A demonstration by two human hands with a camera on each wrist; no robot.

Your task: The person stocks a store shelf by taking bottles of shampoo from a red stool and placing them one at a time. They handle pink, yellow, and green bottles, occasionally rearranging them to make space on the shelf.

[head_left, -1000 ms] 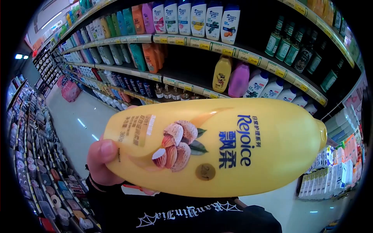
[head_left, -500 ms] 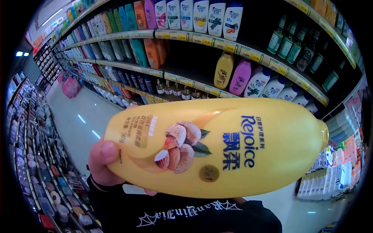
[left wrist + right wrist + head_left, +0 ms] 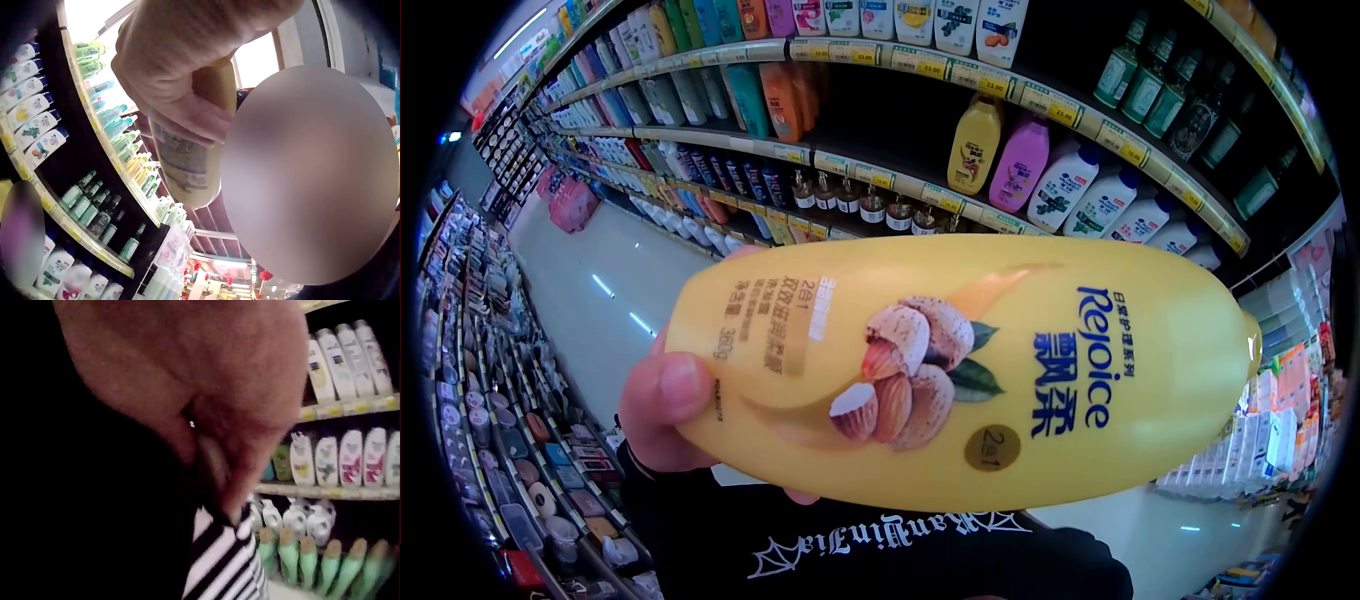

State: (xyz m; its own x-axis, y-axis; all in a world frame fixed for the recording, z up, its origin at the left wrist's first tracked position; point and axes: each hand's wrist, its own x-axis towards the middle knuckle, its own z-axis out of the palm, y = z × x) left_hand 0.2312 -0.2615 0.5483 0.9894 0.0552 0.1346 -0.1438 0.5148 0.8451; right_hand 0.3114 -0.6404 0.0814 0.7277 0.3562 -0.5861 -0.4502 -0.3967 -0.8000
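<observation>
A yellow Rejoice shampoo bottle (image 3: 800, 430), printed with almonds, lies sideways across the middle of the head view, its label facing the camera and its narrow end to the right. My left hand (image 3: 662, 405) grips its left end, thumb on the front; the other fingers are mostly hidden behind it. In the left wrist view the same hand (image 3: 169, 69) wraps the bottle (image 3: 187, 165) from above. My right hand (image 3: 219, 406) shows only in the right wrist view, hanging with loosely curled fingers and no held thing visible, close above a black-and-white striped surface (image 3: 222, 556).
Behind the bottle, a shelf (image 3: 880, 170) carries rows of shampoo bottles, among them a yellow one (image 3: 975, 145) and a purple one (image 3: 1020, 165). Green glass bottles (image 3: 1170, 105) stand at upper right. Racks of small goods (image 3: 540, 470) line the left of the aisle floor (image 3: 585, 285).
The shelves have shifted upward in the head view. The shampoo bottle's label has moved slightly to the right, with the left hand still gripping the same end.
</observation>
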